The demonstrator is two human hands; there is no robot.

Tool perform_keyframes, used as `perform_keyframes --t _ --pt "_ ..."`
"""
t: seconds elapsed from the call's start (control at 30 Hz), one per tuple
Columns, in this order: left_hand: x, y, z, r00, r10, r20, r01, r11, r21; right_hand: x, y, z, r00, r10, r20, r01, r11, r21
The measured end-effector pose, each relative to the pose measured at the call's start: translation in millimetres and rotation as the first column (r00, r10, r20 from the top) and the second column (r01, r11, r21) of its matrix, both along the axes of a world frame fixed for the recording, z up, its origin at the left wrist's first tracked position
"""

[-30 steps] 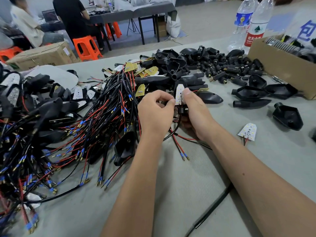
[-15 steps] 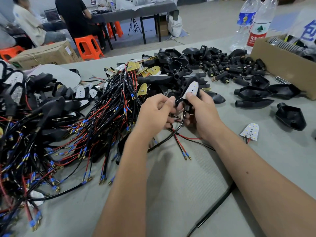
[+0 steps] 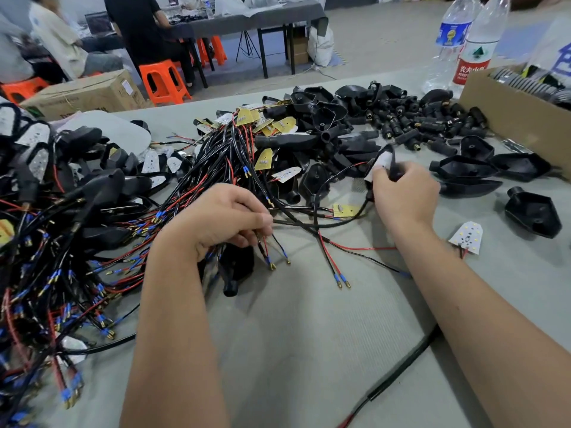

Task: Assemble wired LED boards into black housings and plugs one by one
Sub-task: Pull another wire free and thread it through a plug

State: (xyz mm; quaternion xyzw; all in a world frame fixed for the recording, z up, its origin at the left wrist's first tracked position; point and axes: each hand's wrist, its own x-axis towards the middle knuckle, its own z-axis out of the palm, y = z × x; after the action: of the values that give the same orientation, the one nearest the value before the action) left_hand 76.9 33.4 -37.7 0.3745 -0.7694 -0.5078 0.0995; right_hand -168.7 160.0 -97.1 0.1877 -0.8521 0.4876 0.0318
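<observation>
My right hand grips a black housing with a white LED board set in it, raised a little over the table. Its black cable runs leftward to my left hand, which pinches the wire ends with blue-sleeved terminals. A pile of wired LED boards and red-black wires lies to the left. Empty black housings and black plugs lie at the back right. One loose white LED board lies by my right wrist.
A cardboard box of parts stands at the far right, two water bottles behind it. Finished assemblies heap at the far left. A black cable crosses the near table. People sit on orange stools beyond.
My hands have drawn apart. The right hand carried the housing with the board to the right, while the left hand slid down the cable to the wire ends.
</observation>
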Motion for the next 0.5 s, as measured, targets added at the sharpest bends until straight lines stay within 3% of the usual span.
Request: perform_keyframes --t 0.07,0.13,0.2,0.23,0.3,0.33,0.4,0.5 --pt "3.7 -4.4 -1.1 0.995 0.087 -0.050 -0.088 0.996 -0.034 8.6 2.8 4.4 0.992 -0.066 -0.110 0.066 0.998 0.001" --pt "4.3 -6.1 -3.1 0.987 0.136 -0.084 -0.138 0.990 -0.023 18.1 3.7 11.9 0.926 -0.021 -0.378 -0.017 0.995 -0.098" --pt "3.2 -6.2 -4.1 0.983 0.146 -0.114 -0.147 0.989 -0.003 32.8 0.2 20.5 0.752 0.243 -0.613 -0.354 0.933 -0.064" --pt "3.0 -6.3 -4.7 0.980 0.147 -0.133 -0.148 0.989 0.005 42.1 -2.8 21.7 0.633 0.417 -0.652 -0.526 0.850 0.033" --pt "3.6 -6.2 -5.6 0.975 0.148 -0.168 -0.148 0.989 0.012 60.7 -9.5 17.3 0.415 0.665 -0.621 -0.702 0.668 0.246" --pt "4.9 -6.1 -6.1 0.973 0.144 -0.178 -0.145 0.989 0.010 67.4 -12.2 14.3 0.352 0.723 -0.594 -0.731 0.609 0.308" --pt "7.4 -5.9 -6.9 0.972 0.135 -0.192 -0.136 0.991 0.007 69.3 -14.6 8.7 0.320 0.762 -0.563 -0.753 0.565 0.337" --pt "12.0 -7.9 -5.4 0.944 0.166 -0.286 -0.156 0.986 0.056 63.2 -13.6 6.1 0.383 0.764 -0.519 -0.771 0.574 0.275"
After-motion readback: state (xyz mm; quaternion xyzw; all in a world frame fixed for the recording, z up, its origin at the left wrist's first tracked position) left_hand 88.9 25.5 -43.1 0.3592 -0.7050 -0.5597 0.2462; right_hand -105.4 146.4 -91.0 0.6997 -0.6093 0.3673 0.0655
